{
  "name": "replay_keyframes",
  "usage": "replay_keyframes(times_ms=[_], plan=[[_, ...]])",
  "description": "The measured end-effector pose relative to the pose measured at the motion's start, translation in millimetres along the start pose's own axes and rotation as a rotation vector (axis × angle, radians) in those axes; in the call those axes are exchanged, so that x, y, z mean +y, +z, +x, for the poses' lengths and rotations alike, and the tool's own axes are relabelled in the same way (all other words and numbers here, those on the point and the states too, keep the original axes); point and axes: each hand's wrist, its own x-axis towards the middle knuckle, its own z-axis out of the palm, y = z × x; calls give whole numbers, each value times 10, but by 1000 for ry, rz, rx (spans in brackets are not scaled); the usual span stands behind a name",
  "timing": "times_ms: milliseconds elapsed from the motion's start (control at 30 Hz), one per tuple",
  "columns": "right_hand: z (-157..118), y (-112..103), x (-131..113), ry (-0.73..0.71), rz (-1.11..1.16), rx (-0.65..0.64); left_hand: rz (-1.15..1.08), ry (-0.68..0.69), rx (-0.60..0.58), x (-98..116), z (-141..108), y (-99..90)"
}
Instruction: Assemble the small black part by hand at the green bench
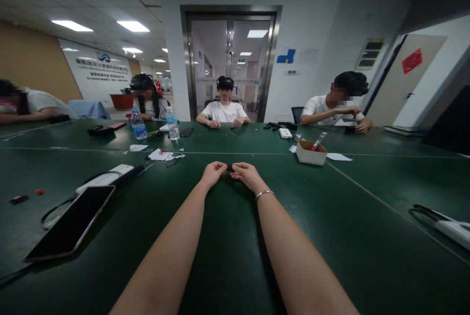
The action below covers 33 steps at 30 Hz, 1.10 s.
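Observation:
A small black object [229, 168] is held between my two hands over the middle of the dark green table [227, 236]. My left hand [213, 174] pinches its left end with thumb and fingers. From the other side, my right hand [248, 175] grips the right end, its fingers closed; a silver bracelet [265, 194] circles that wrist. Fingertips hide most of the object, so its shape cannot be made out.
A phone [73, 222] and white power strip [106, 178] lie to the left. Ahead are papers [161, 155], two bottles [138, 125] and a small box [311, 153]. Several people sit around the table. Another white device [453, 229] lies at right.

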Motion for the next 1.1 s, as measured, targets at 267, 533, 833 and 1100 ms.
replay_keyframes(times_ms=[267,533,833,1100], plan=[[12,-16,-7,29,-10,-3,0,74,-13,37,-40,-18],[2,-23,-5,28,-33,-60,52,-24,47,78,-36,46],[41,-52,35,13,-31,-68,153,28,41,-12,-24,56],[59,-62,46,18,-28,-54,140,8,29,-52,1,45]])
